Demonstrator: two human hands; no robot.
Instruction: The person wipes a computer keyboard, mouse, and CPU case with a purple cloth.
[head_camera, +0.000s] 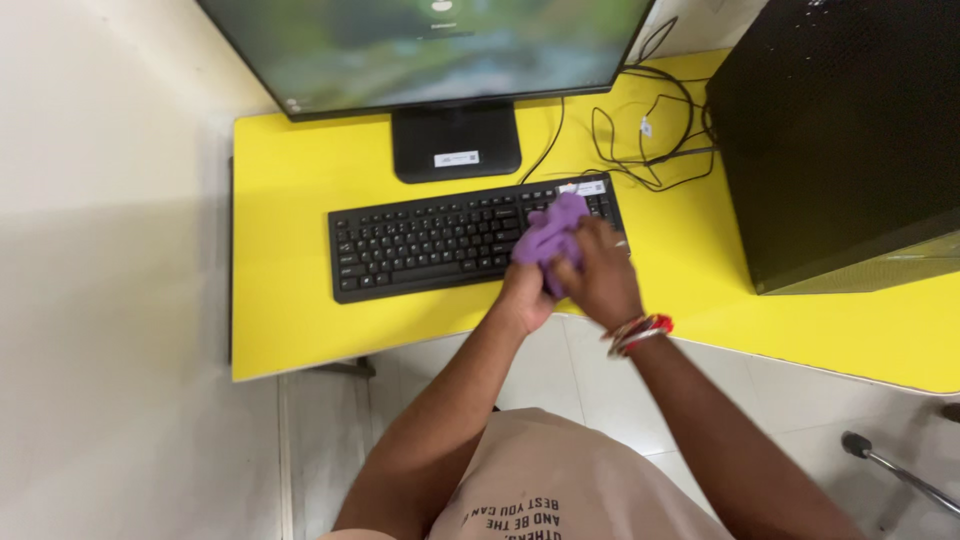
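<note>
- Where the yellow desk (290, 300) runs bare, well to the left of the fingers: nothing but the wall beyond its edge.
- Black keyboard (430, 240) stretching leftward from the fingers, its right end directly under them.
- Monitor (430, 45) on its black stand (455, 140), beyond the fingers and to their left.
- Left hand (527, 287): fingers curled around the lower part of a purple lump (550, 232) of soft putty-like stuff, gripping it.
- Purple lump pressed onto the keyboard's right-hand keys, between both sets of fingers.
- Right hand (600, 275): fingers closed on the same lump from its right side; red and white bangles (638, 333) at the wrist.
- Tangle of black cables (650, 130) past the fingers, to their right.
- Black computer tower (840, 140) well right of the fingers.
</note>
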